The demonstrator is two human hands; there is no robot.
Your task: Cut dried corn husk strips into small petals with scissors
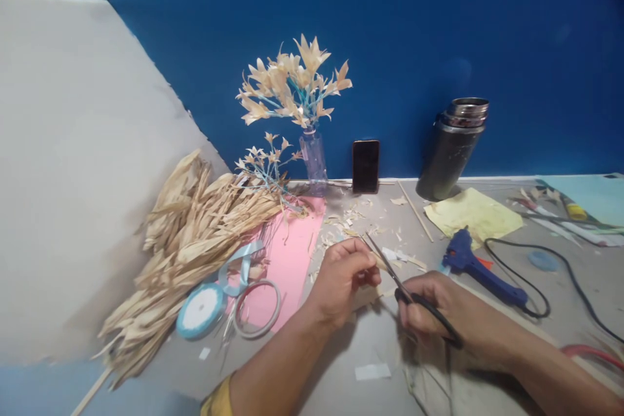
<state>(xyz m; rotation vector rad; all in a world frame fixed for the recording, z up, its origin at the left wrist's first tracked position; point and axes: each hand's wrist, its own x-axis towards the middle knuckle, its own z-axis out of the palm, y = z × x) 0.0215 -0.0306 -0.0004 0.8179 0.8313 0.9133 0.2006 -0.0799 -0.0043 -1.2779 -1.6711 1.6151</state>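
My right hand (431,309) grips black-handled scissors (390,270), blades pointing up and left toward my left hand (344,279). The left hand's fingers are pinched round a small strip of dried husk (368,296) just beside the blades. Pale husk scraps (355,224) lie scattered beyond both hands. A big pile of dried corn husks (190,240) sits to the left, next to a pink paper sheet (287,253).
A clear vase of husk flowers (312,156), a phone (365,166) and a dark steel flask (451,149) stand against the blue wall. A blue glue gun (480,266) with black cord lies right. A light blue ribbon spool (201,311) and tape ring (257,309) lie left.
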